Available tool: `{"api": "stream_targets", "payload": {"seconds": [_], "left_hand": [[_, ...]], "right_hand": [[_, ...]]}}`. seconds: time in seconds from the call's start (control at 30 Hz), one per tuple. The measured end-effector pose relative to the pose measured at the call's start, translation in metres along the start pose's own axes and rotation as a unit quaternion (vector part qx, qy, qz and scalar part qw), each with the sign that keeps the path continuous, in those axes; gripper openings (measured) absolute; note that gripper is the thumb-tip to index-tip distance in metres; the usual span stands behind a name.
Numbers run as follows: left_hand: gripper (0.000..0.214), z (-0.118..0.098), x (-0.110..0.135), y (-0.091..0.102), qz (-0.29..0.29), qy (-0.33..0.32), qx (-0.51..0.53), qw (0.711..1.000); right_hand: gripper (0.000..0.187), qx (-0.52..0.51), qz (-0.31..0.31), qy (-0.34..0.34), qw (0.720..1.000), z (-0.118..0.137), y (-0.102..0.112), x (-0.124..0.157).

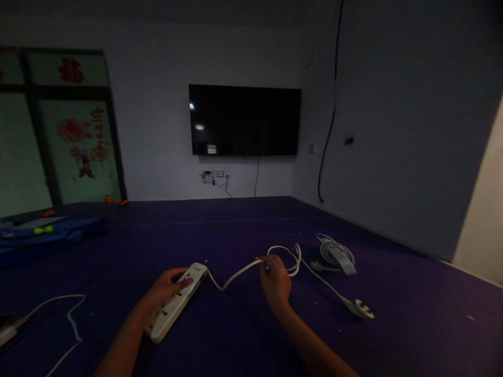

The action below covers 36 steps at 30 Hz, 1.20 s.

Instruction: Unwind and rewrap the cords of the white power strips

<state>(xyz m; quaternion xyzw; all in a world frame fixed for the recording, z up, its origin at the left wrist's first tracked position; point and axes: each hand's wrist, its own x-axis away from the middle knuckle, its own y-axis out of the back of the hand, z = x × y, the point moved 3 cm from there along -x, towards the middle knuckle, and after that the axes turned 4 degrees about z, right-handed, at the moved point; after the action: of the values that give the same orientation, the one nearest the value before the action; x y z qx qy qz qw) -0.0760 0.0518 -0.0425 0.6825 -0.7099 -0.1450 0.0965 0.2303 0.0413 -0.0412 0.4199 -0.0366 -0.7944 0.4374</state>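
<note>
Strip (177, 310) sits clasped by the left hand (167, 287), seemingly to steady it, as the right hand (276, 280) pinches the cord (240, 272), plug (362, 309) lying at that hand's four o'clock.

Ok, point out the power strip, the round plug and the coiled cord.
Power strip (177, 305): head view, middle of its socket face.
Round plug (362, 309): head view, its broad round end.
Coiled cord (336, 253): head view, middle of its bundled loops.
</note>
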Motion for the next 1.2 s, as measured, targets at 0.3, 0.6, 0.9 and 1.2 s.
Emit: {"api": "stream_targets", "payload": {"seconds": [0.3,0.6,0.9,1.2], "left_hand": [[0.077,-0.005,0.005,0.004,0.022,-0.016,-0.062,0.998],[0.08,-0.007,0.004,-0.001,0.034,-0.064,-0.131,0.989],[0.065,-0.014,0.003,-0.005,-0.035,-0.111,-0.232,0.966],[0.038,-0.025,0.026,-0.07,0.003,-0.234,-0.083,0.969]], "right_hand": [[0.022,0.021,0.009,0.036,0.999,0.004,-0.006,0.004],[0.022,0.025,0.018,0.056,0.998,0.01,-0.004,0.004],[0.022,0.048,0.023,0.079,0.995,0.012,-0.005,0.006],[0.022,0.051,0.042,0.139,0.988,0.02,-0.01,0.013]]}}
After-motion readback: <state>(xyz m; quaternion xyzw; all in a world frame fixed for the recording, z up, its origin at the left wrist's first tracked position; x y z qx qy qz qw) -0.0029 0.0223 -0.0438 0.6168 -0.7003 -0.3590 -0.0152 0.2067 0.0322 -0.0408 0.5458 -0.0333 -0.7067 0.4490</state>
